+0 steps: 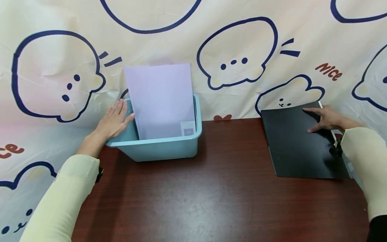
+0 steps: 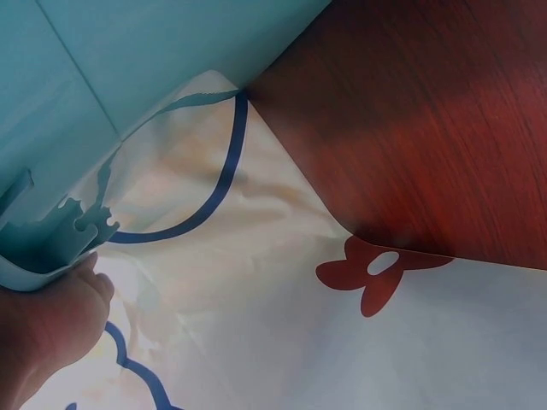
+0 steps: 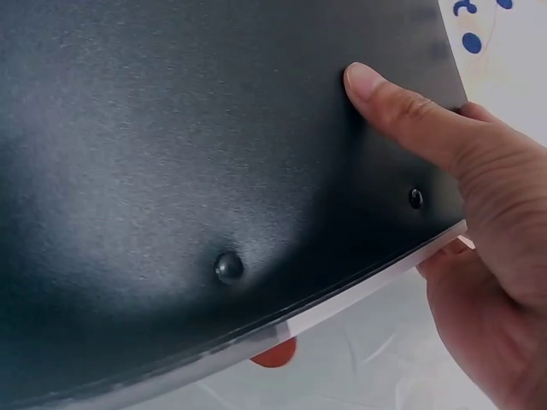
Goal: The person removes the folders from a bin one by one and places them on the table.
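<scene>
My left hand (image 1: 113,119) rests on the left rim of a light blue plastic bin (image 1: 160,150), its fingers straight. A flat lavender folder (image 1: 160,97) with a small pale label (image 1: 188,128) leans upright in the bin. On the right, my right hand (image 1: 328,119) grips the right edge of a black folder (image 1: 297,144). In the right wrist view the thumb (image 3: 410,115) lies on the folder's black cover, and other fingers are partly hidden under its edge. Two small round studs show on that cover.
A dark brown wooden table (image 1: 217,198) lies under the bin and the black folder. A pale cloth (image 1: 169,50) with blue cartoon outlines hangs behind and along the sides. White pages or a pale edge (image 3: 342,301) show beneath the black cover.
</scene>
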A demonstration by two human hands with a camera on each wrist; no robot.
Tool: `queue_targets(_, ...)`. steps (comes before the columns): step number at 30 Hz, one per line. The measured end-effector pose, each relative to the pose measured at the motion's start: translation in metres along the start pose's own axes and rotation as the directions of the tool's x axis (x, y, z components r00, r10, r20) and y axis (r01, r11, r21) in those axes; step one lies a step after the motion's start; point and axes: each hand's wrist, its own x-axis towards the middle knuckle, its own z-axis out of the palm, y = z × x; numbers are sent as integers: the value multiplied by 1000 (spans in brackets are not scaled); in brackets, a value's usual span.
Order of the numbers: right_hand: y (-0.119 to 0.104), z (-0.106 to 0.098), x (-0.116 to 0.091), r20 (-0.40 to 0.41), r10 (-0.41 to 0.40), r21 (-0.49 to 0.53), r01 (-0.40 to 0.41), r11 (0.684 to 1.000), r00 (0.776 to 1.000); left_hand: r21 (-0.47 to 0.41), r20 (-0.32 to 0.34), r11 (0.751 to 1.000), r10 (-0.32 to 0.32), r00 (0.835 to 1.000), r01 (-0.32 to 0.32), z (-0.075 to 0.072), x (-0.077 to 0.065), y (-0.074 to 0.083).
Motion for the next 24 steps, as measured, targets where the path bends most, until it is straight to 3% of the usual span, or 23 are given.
queue_targets(8, 12, 9, 3, -18, 11, -17, -12, 1000, 1000, -12, -1, 1000, 2, 1000, -2, -1, -1, 1)
queue_targets(13, 16, 12, 8, -18, -22, -16, 22, 1000, 1000, -7, -3, 1000, -2, 1000, 2, -1, -2, 0)
queue_targets(24, 15, 13, 8, 80, 17, 46, -21, 999, 997, -14, -15, 1000, -4, 1000, 4, 1, -2, 1)
